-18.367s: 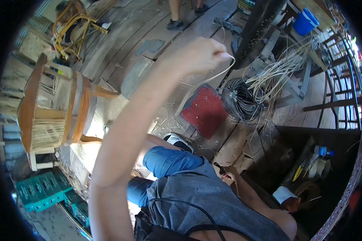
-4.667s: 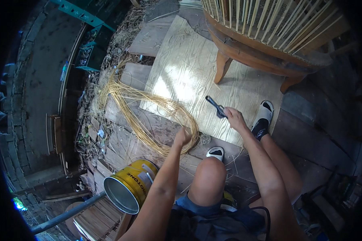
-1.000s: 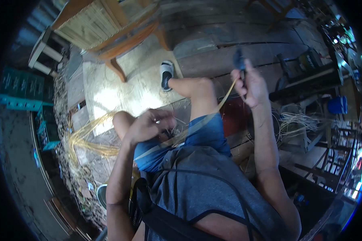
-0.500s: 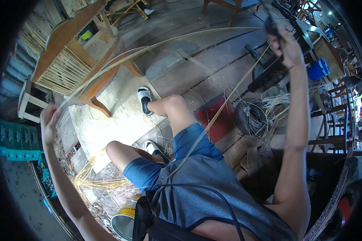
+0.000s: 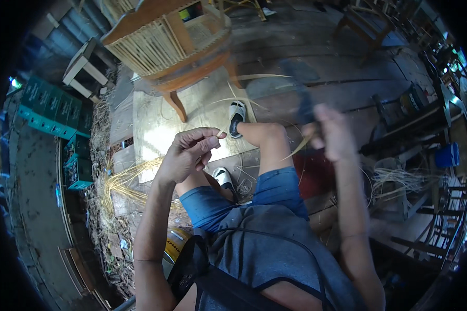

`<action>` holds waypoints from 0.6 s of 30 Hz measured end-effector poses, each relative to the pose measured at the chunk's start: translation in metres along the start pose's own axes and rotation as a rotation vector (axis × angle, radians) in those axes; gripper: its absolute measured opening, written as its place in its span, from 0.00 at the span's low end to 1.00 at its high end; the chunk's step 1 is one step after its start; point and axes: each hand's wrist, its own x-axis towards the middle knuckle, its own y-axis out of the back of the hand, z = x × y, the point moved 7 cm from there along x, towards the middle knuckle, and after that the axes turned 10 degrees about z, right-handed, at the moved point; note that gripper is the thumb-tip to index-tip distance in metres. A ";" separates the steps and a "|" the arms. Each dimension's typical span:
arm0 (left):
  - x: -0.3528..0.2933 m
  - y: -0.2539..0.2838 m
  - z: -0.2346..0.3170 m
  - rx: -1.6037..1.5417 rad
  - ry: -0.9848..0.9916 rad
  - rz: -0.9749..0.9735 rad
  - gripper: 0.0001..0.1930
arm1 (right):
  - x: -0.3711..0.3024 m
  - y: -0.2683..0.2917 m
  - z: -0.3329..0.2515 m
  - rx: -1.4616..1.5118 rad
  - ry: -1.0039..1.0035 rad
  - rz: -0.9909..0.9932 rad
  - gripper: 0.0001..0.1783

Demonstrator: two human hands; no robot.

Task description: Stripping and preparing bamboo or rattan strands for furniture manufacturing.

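Note:
My left hand (image 5: 187, 155) is raised over my lap, its thumb and fingers pinched on a pale cane strip (image 5: 221, 134) of which a short tip shows. My right hand (image 5: 336, 133), smeared by motion, is closed round a long dark tool (image 5: 302, 93) pointing away from me; its kind is too blurred to make out. A loose tan strip (image 5: 299, 147) hangs by the right hand. Thin curved strips also cross the space beyond my hands, near my shoe (image 5: 237, 110). Whether these join the piece in my left hand I cannot tell.
A wooden chair (image 5: 175, 78) with cane strips across its back stands ahead, beside a pale board (image 5: 145, 119). Bundled strips (image 5: 127, 184) lie at left, near green crates (image 5: 52, 106). More coiled strips (image 5: 399, 179) and a blue bucket (image 5: 446, 154) are at right.
My hands have come in from far apart, the left toward the middle and the right downward. The long strip stretched between them no longer spans the view. My view has turned left.

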 end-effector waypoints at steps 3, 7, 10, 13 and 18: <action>0.008 -0.024 -0.012 -0.025 0.022 -0.067 0.10 | -0.010 -0.069 0.041 0.286 -0.049 -0.219 0.18; 0.014 -0.038 -0.023 0.132 -0.024 -0.135 0.11 | -0.009 -0.104 0.021 0.418 0.009 -0.375 0.19; 0.019 -0.018 -0.013 0.464 -0.360 0.010 0.08 | 0.009 -0.081 0.000 0.439 0.045 -0.205 0.23; 0.027 0.047 -0.010 0.867 -0.670 0.317 0.09 | 0.024 -0.036 -0.040 0.408 0.246 -0.144 0.23; -0.001 0.211 0.025 0.940 -0.731 0.784 0.12 | 0.063 0.089 -0.153 0.484 0.483 0.097 0.20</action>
